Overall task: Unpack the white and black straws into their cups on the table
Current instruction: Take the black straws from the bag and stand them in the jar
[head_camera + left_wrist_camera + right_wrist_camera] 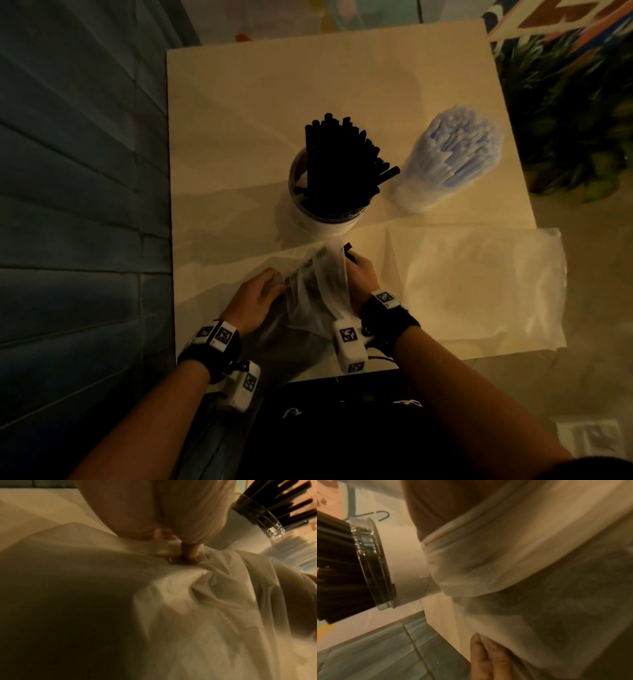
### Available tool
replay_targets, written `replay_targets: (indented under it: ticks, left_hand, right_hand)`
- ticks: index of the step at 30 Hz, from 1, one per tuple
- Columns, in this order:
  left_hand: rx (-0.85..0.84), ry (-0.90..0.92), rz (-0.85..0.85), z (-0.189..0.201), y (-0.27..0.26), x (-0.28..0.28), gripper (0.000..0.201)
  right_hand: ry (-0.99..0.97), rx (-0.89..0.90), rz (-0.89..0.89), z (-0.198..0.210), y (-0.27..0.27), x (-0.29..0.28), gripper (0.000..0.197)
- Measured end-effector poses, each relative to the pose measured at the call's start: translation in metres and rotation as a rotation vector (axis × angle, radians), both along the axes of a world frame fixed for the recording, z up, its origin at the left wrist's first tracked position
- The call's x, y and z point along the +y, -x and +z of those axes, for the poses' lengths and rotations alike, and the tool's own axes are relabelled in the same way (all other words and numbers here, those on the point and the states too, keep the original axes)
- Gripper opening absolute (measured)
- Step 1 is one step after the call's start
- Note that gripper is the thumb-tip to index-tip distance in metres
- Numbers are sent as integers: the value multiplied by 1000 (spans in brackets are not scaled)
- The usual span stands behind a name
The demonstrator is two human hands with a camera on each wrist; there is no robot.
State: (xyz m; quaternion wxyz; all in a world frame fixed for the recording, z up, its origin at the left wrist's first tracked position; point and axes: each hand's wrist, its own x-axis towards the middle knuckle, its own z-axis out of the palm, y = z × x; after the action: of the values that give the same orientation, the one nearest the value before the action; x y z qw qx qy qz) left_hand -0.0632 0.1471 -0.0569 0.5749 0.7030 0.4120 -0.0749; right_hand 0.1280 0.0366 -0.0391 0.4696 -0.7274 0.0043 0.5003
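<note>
A paper cup [318, 222] packed with black straws [342, 161] stands mid-table. To its right, a clear cup holds the white straws [452, 154]. In front of the black cup, both hands hold up a crumpled clear plastic bag [315, 291]. My left hand [257, 298] pinches its left side, and the fingers [190, 555] curl into the film. My right hand [361, 274] grips the right side, half wrapped by the bag [522, 561]. A short black tip [347, 248] pokes out above the right hand's fingers. What is inside the bag is hidden.
Another flat clear bag [479, 284] lies on the table's [239, 120] right front part and overhangs the edge. A green plant [575, 120] stands off the right side. A dark panelled wall [78, 205] runs along the left.
</note>
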Motion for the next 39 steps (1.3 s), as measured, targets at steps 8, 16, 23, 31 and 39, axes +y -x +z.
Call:
replay_targets:
  ticks: [8, 16, 23, 31, 39]
  left_hand:
    - [53, -67, -6, -9, 0, 5, 9]
    - [273, -237, -88, -11, -3, 9, 11]
    - [-171, -577, 41, 58, -70, -43, 50]
    - [-101, -316, -187, 52, -153, -75, 63]
    - [-350, -183, -63, 73, -172, -82, 26]
  right_hand:
    - [21, -293, 136, 2, -24, -9, 30]
    - [-27, -476, 23, 6, -62, -28, 27]
    - [-56, -552, 49, 13, -69, -32, 25]
    - [-208, -817, 130, 65, -66, -40, 20]
    - [-420, -862, 288, 121, -85, -53, 37]
